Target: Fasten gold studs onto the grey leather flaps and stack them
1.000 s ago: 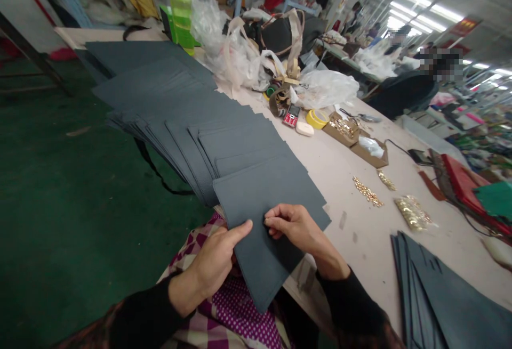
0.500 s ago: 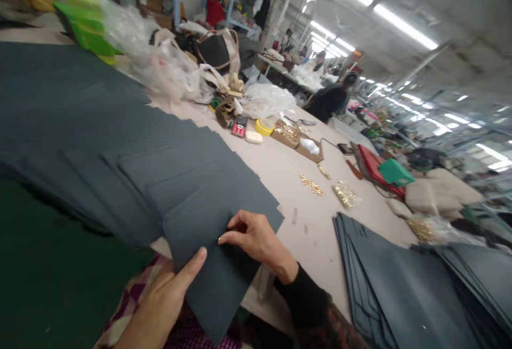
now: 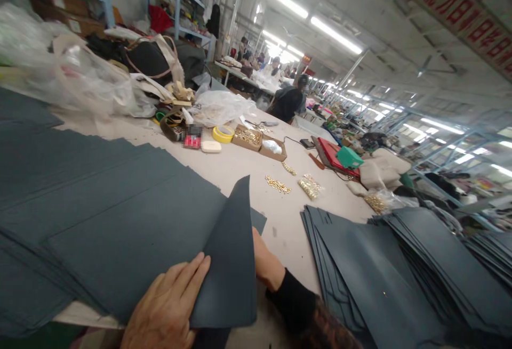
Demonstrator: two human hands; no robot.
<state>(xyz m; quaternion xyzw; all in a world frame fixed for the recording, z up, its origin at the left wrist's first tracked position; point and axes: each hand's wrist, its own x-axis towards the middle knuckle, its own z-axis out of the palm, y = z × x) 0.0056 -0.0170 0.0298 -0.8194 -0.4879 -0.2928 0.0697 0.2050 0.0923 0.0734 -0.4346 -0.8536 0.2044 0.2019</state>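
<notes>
A dark blue-grey panel [image 3: 234, 264], like leather, stands folded up in front of me, its far corner raised to a point. My left hand [image 3: 170, 298] lies over the panel's lower left edge, fingers stretched out and pressed flat. Behind the raised flap is my right hand [image 3: 266, 261]; only its back and wrist show, and the fingers are hidden. Similar dark panels [image 3: 132, 216] spread overlapping to the left. On the table past them lie a pile of small gold metal pieces [image 3: 278, 184] and a clear bag of gold pieces [image 3: 309, 186].
To the right lie stacks of dark panels [image 3: 360, 264]. Farther back are a cardboard tray of gold pieces [image 3: 247, 137], a yellow tape roll [image 3: 223, 134], a green box [image 3: 349, 157] and plastic bags [image 3: 220, 106]. Beyond the table sits a person [image 3: 288, 101].
The panel's far side has been lifted and folded up. My right hand, earlier pinching a small gold piece above it, is now behind the flap. My left hand now lies flat; the view has turned right.
</notes>
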